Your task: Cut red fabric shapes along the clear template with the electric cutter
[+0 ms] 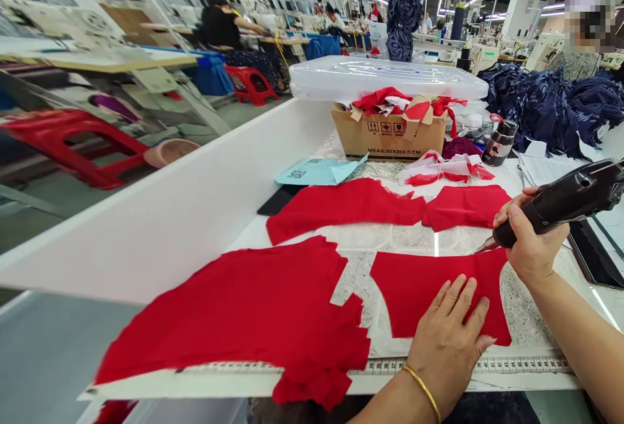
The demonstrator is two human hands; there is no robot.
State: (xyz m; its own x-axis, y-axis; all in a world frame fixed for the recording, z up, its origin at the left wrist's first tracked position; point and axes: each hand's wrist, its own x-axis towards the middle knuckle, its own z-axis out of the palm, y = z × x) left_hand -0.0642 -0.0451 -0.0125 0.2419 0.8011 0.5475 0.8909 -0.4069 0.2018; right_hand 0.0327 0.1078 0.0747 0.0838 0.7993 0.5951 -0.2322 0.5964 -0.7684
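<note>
My left hand [449,336], a gold bangle on its wrist, lies flat with fingers spread on a cut piece of red fabric [414,287]. My right hand [533,242] is wrapped around a black hand-held power tool [568,199] with a narrow pointed metal tip. That tip meets the top edge of the same red piece, right of its middle. To the left spreads a larger stack of red fabric [234,313] with jagged right edges. Two more red pieces, a long one [346,206] and a shorter one [468,206], lie behind.
A measuring tape [521,365] runs along the table's front edge. At the back stand a cardboard box [390,134] of red scraps, a plastic lid [385,76] and a dark jar [500,143]. Navy fabric [550,105] is heaped at right, near a phone [597,251]. A white panel [195,203] borders the left.
</note>
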